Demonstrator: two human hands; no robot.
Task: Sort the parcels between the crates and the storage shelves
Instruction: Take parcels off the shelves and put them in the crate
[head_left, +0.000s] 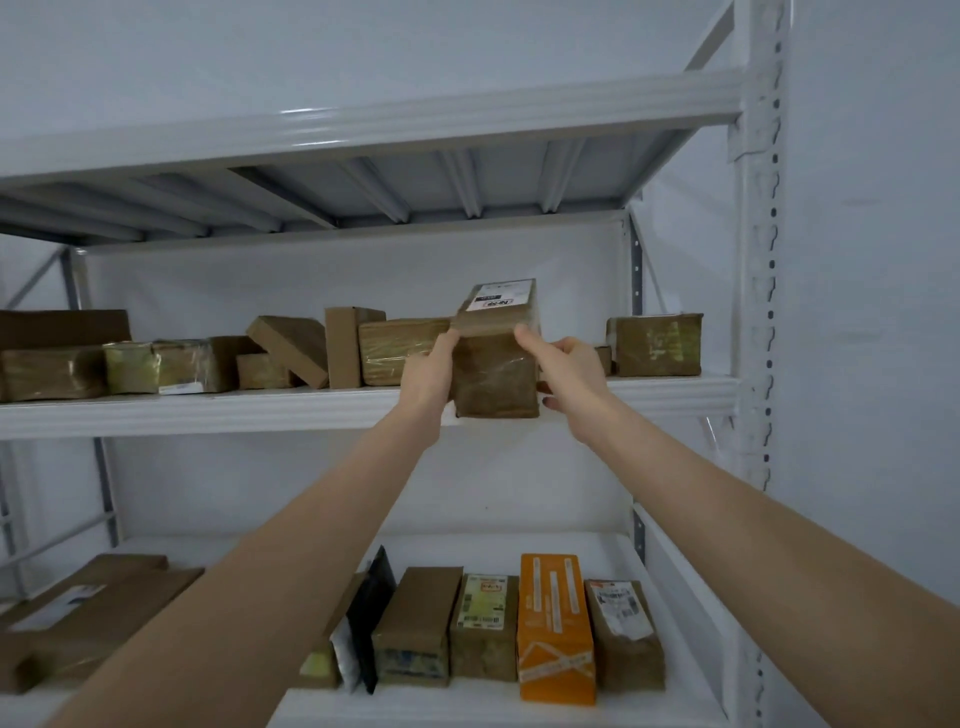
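Both hands, the left hand (430, 375) and right hand (571, 374), clasp opposite sides of a taped brown parcel (496, 364) at the middle shelf's front edge (208, 413), probably steadying it over a gap between other parcels.
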